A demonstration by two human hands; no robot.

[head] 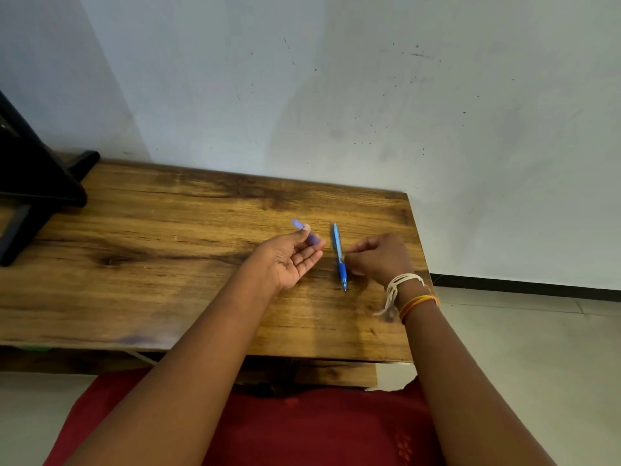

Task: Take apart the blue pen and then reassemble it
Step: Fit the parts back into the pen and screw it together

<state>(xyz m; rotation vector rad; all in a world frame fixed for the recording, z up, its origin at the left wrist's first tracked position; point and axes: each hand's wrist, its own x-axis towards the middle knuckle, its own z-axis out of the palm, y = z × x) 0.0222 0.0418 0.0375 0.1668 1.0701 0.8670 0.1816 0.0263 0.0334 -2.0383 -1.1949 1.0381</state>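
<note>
Your left hand (291, 260), palm up over the table (151, 230), pinches a blurred purple piece (304, 231); your right hand (379, 258) curls loosely at the pen (339, 255), lying flat, seemingly whole. Grip unclear. Disassembly looks barely begun: next, lift the pen and twist its barrel apart.

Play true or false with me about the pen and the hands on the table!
1. The blue pen lies on the wooden table. True.
2. The left hand is a tight fist. False: its palm is open, with a blurry purple piece at its fingers.
3. The right hand is beside the pen, fingers at its middle. True.
4. The right wrist is bare. False: it wears a white string and orange bands.
5. The pen stands upright. False: it lies flat.
</note>
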